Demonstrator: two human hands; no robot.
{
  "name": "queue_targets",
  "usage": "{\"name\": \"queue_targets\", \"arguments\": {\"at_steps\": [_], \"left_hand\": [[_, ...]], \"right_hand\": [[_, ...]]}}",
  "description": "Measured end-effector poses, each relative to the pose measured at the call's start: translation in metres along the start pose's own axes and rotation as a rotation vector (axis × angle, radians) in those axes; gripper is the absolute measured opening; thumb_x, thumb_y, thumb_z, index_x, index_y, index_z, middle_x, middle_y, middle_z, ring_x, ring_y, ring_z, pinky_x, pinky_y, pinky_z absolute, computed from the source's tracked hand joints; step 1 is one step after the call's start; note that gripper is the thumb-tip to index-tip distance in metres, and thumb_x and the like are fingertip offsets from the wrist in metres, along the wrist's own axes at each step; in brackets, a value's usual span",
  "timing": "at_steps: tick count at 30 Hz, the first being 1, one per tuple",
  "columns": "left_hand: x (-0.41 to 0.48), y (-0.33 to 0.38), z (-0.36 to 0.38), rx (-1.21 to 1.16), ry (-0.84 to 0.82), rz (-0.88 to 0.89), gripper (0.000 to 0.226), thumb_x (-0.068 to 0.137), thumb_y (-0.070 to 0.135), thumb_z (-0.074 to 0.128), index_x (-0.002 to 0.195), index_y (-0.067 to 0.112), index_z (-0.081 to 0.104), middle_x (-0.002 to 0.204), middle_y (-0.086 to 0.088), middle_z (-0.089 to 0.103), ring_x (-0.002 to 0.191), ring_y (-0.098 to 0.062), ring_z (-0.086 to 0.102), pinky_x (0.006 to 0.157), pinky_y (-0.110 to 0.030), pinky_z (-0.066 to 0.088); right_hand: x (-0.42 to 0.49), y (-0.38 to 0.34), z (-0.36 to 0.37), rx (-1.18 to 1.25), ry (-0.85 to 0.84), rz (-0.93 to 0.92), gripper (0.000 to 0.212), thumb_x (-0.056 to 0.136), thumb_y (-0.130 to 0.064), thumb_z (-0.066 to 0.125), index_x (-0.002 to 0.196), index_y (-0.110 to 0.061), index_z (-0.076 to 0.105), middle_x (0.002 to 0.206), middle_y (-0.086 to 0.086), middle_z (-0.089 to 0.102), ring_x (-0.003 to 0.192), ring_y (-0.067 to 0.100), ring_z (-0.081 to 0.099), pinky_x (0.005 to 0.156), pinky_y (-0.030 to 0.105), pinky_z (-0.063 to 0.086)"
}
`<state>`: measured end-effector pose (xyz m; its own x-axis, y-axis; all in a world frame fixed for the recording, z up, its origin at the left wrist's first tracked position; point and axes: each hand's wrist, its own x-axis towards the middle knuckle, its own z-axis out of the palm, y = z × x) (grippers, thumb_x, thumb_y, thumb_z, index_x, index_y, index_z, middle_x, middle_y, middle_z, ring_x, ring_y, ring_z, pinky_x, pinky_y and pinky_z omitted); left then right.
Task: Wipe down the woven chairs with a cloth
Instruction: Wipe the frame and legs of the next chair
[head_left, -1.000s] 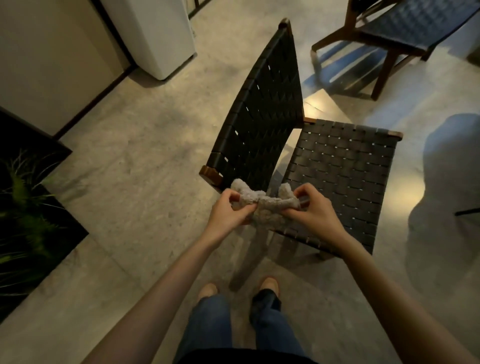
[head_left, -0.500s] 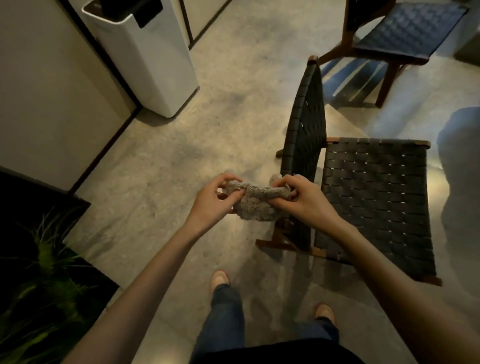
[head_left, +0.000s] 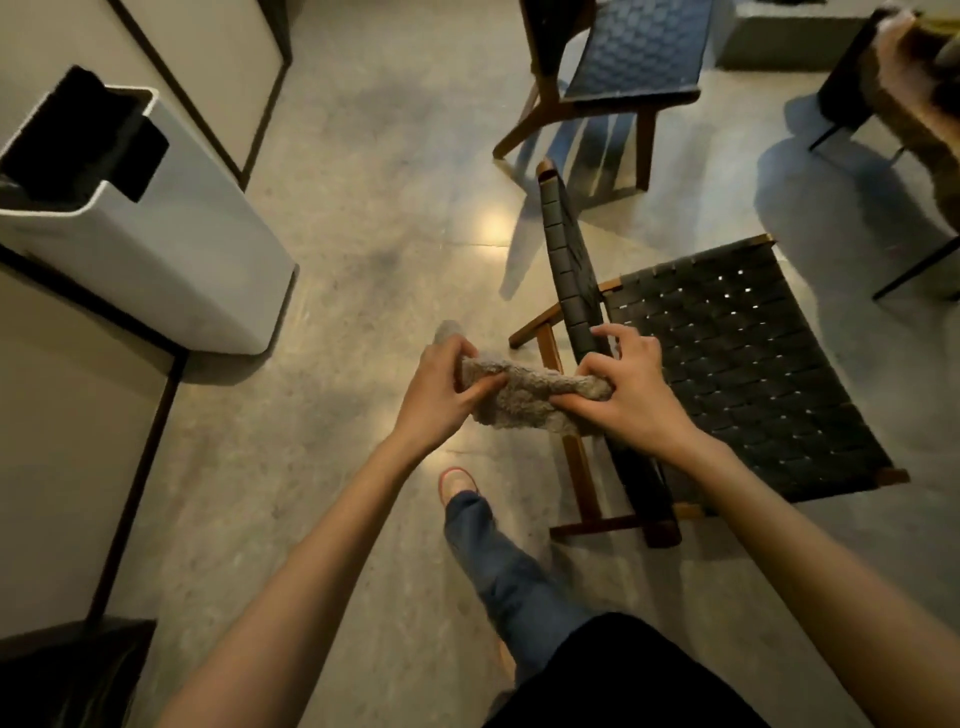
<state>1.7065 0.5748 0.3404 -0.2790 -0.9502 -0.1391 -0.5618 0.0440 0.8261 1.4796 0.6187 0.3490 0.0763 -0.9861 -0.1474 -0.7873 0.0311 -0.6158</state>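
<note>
Left hand (head_left: 441, 387) and right hand (head_left: 631, 387) each grip the cloth (head_left: 524, 397) beside the woven chair (head_left: 737, 364), white bin (head_left: 140, 228) left.

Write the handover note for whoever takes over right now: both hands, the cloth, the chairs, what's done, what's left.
Left hand: grips one end of the cloth.
Right hand: grips the other end, above the backrest of the near chair.
Cloth: bunched between both hands; whether it touches the near chair is unclear.
Second chair: further off, neither hand on it.
Done: cloth is in hand; no wiping shows.
Left: probably wipe the near chair's backrest and seat, then the second chair.
</note>
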Motion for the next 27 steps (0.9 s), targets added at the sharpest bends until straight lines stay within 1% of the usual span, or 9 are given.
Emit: {"name": "queue_targets", "arguments": {"at_steps": [2,4,7,13,15,17,20,22,27], "left_hand": [[0.034,-0.009,-0.013,0.026,-0.006,0.015,0.031,0.081,0.035,0.070,0.093,0.015,0.050,0.098,-0.008,0.055,0.087,-0.021,0.055,0.067,-0.031,0.049],[0.069,-0.017,-0.032,0.076,-0.021,0.034,0.032,0.080,0.037,0.070,0.092,0.016,0.050,0.094,-0.005,0.054,0.079,-0.014,0.051,0.060,-0.017,0.040],[0.129,-0.021,-0.068,0.131,-0.038,0.061,0.033,0.079,0.035,0.073,0.092,0.013,0.052,0.090,-0.004,0.054,0.075,-0.013,0.049,0.058,-0.017,0.037],[0.241,-0.020,-0.121,0.091,-0.080,0.110,0.028,0.082,0.025,0.071,0.096,0.007,0.056,0.095,-0.010,0.061,0.084,-0.024,0.059,0.068,-0.032,0.051],[0.274,-0.022,-0.127,0.094,-0.116,0.118,0.026,0.082,0.030,0.070,0.093,0.011,0.056,0.090,-0.004,0.059,0.082,-0.021,0.059,0.066,-0.026,0.053],[0.309,-0.020,-0.128,0.159,-0.156,0.156,0.028,0.081,0.036,0.069,0.089,0.013,0.056,0.084,0.001,0.057,0.078,-0.018,0.057,0.060,-0.021,0.051],[0.364,-0.019,-0.119,0.253,-0.263,0.207,0.035,0.081,0.042,0.069,0.089,0.009,0.058,0.086,-0.006,0.061,0.077,-0.022,0.059,0.066,-0.042,0.055],[0.406,-0.017,-0.109,0.265,-0.390,0.225,0.038,0.082,0.045,0.067,0.091,0.009,0.058,0.088,-0.007,0.063,0.079,-0.023,0.061,0.069,-0.046,0.055],[0.500,-0.009,-0.070,0.253,-0.570,0.316,0.029,0.082,0.041,0.068,0.089,0.014,0.058,0.090,0.000,0.059,0.084,-0.018,0.060,0.071,-0.031,0.055]], "right_hand": [[0.030,-0.002,0.006,0.043,0.017,-0.005,0.026,0.078,-0.041,0.072,0.087,-0.017,0.066,0.133,0.000,0.048,0.124,0.015,0.034,0.104,0.035,0.032],[0.064,-0.009,0.011,0.141,0.009,0.041,0.024,0.080,-0.039,0.071,0.090,-0.018,0.064,0.108,-0.001,0.063,0.104,0.014,0.054,0.093,0.039,0.047],[0.121,-0.024,0.012,0.278,0.006,0.146,0.025,0.084,-0.035,0.069,0.097,-0.015,0.061,0.089,0.000,0.067,0.084,0.015,0.065,0.076,0.045,0.056],[0.218,-0.044,0.003,0.335,0.087,0.218,0.023,0.092,-0.036,0.058,0.107,-0.019,0.059,0.095,-0.002,0.065,0.089,0.012,0.063,0.076,0.038,0.056],[0.240,-0.044,0.001,0.380,0.123,0.247,0.022,0.093,-0.037,0.056,0.108,-0.021,0.055,0.095,-0.006,0.063,0.090,0.011,0.063,0.073,0.030,0.055],[0.259,-0.041,0.001,0.399,0.163,0.308,0.021,0.094,-0.038,0.054,0.105,-0.020,0.052,0.092,-0.003,0.062,0.086,0.015,0.062,0.072,0.034,0.053],[0.285,-0.032,0.002,0.450,0.234,0.432,0.027,0.094,-0.043,0.050,0.100,-0.017,0.054,0.090,0.011,0.064,0.084,0.026,0.062,0.077,0.046,0.050],[0.304,-0.022,0.003,0.509,0.337,0.516,0.029,0.093,-0.045,0.050,0.094,-0.017,0.060,0.087,0.005,0.065,0.082,0.018,0.062,0.079,0.043,0.049],[0.348,0.006,0.009,0.429,0.507,0.705,0.032,0.092,-0.040,0.055,0.082,-0.015,0.072,0.077,-0.007,0.065,0.091,0.018,0.060,0.086,0.032,0.045]]}}
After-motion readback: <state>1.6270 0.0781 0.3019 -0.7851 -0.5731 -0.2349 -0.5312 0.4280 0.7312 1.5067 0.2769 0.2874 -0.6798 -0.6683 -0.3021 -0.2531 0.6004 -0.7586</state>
